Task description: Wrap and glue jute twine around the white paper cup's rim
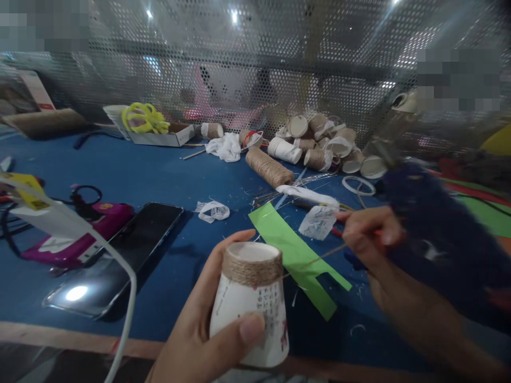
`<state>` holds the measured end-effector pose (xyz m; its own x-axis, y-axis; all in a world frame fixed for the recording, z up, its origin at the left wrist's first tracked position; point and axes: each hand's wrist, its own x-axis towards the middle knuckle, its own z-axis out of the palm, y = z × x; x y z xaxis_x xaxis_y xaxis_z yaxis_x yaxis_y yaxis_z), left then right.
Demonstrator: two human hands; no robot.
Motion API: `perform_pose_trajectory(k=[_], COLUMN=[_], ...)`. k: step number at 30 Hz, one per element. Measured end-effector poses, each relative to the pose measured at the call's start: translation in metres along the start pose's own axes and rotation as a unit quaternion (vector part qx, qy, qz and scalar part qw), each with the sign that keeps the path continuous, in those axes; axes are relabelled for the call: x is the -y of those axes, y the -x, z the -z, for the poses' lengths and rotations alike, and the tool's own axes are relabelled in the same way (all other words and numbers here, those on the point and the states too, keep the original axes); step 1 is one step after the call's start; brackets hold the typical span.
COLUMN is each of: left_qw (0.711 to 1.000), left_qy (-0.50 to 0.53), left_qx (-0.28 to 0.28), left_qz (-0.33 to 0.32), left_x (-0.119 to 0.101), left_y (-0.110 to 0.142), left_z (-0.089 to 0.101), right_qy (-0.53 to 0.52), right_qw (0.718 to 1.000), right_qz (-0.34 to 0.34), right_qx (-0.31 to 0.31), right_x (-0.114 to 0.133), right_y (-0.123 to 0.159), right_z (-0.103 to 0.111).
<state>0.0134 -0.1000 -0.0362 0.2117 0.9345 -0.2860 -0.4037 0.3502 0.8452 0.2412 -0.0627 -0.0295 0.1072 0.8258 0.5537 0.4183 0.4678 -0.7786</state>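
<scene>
My left hand (pixel 215 319) is wrapped around a white paper cup (pixel 255 308) held narrow end up, its recessed base on top. Dark characters and a small reddish print mark its side. Several turns of brown twine (pixel 251 269) circle the cup near the top. From there a strand of twine (pixel 315 259) runs taut to the right, pinched in the fingers of my right hand (pixel 371 234). Behind the strand lies a green paper strip (pixel 295 255) with a notched end. A crumpled piece of whitish film (pixel 318 222) is close to my right fingertips.
At the back are a twine roll (pixel 269 167) and piled twine-wrapped cups (pixel 319 141). A phone (pixel 139 239), a purple device (pixel 91 234) and a white cable (pixel 130 298) occupy the left. Yellow-handled scissors (pixel 146 118) rest in a box (pixel 159 138). A blurred dark-blue shape (pixel 431 239) covers part of the right.
</scene>
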Motion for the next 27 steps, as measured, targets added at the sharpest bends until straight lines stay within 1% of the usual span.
perform_pose_trajectory(k=[3, 5, 7, 9, 11, 13, 14, 15, 17, 21, 23, 27], left_qw=[0.999, 0.999, 0.999, 0.999, 0.998, 0.997, 0.997, 0.996, 0.996, 0.994, 0.994, 0.989], left_qy=[-0.024, -0.014, 0.005, 0.015, 0.018, 0.012, 0.007, 0.004, 0.010, 0.023, 0.030, 0.043], left_qx=[-0.020, -0.029, -0.035, -0.042, -0.054, -0.068, -0.074, -0.080, -0.086, -0.088, -0.092, -0.123], left_qz=[-0.006, -0.013, -0.018, -0.022, -0.024, -0.026, -0.027, -0.029, -0.036, -0.054, -0.056, -0.071], left_x=[0.003, 0.003, 0.003, 0.003, 0.002, 0.001, 0.001, 0.001, 0.000, 0.000, 0.000, 0.002], left_y=[-0.002, -0.003, -0.003, -0.004, -0.004, -0.004, -0.004, -0.004, -0.005, -0.007, -0.009, -0.013], left_z=[0.000, -0.001, -0.002, -0.003, -0.005, -0.006, -0.007, -0.008, -0.009, -0.009, -0.007, -0.003], right_qy=[-0.013, -0.022, -0.023, -0.022, -0.025, -0.028, -0.026, -0.022, -0.015, -0.040, -0.053, -0.117], right_qw=[0.999, 0.998, 0.998, 0.999, 0.999, 0.996, 0.994, 0.992, 0.990, 0.984, 0.979, 0.954], right_qz=[0.031, 0.048, 0.057, 0.032, -0.034, -0.079, -0.086, -0.088, -0.094, -0.108, -0.111, -0.132], right_qx=[-0.012, -0.019, -0.013, -0.009, 0.000, 0.040, 0.063, 0.085, 0.108, 0.139, 0.165, 0.244], right_x=[0.000, 0.001, 0.004, 0.005, 0.005, 0.005, 0.005, 0.004, 0.005, 0.007, 0.006, -0.001], right_y=[-0.001, -0.003, -0.004, -0.004, -0.003, -0.001, -0.001, -0.001, -0.002, -0.006, -0.007, -0.001], right_z=[0.003, 0.002, 0.000, -0.002, -0.003, -0.004, -0.004, -0.005, -0.006, -0.005, -0.002, 0.000])
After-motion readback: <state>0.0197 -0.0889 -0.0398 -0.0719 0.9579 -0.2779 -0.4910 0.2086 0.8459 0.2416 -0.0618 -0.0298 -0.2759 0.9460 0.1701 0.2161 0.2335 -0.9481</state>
